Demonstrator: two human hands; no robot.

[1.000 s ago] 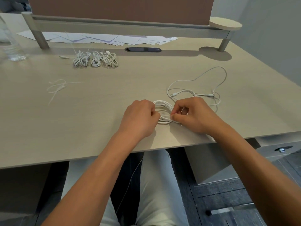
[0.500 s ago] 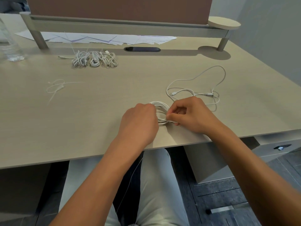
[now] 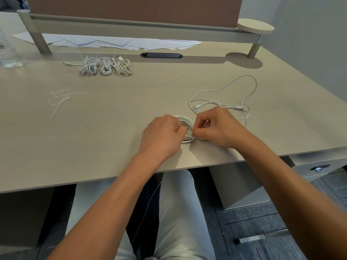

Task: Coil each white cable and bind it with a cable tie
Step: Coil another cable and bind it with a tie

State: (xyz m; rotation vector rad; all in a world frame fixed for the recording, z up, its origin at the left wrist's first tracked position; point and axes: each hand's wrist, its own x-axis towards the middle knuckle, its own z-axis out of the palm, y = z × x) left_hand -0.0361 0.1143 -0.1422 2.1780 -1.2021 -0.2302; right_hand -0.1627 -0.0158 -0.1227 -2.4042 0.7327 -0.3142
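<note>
Both hands barely shifted since earlier. Left hand (image 3: 161,136) kept its grip curled on the coiled white cable (image 3: 185,126) near the worktop (image 3: 112,117) front edge; right hand (image 3: 216,128) pinched it at 3 o'clock. Loose cable (image 3: 225,89) lay at 1 o'clock, bound coils (image 3: 106,67) at 11.

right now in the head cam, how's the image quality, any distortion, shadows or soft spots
Head view: wide-angle bend curves the desk edge and the shelf rail; soft, even light, with mild shadows under both hands and the round shelf foot; the coiled cable is fairly sharp, the bound bundles softer, the bottle at far left blurred.
</note>
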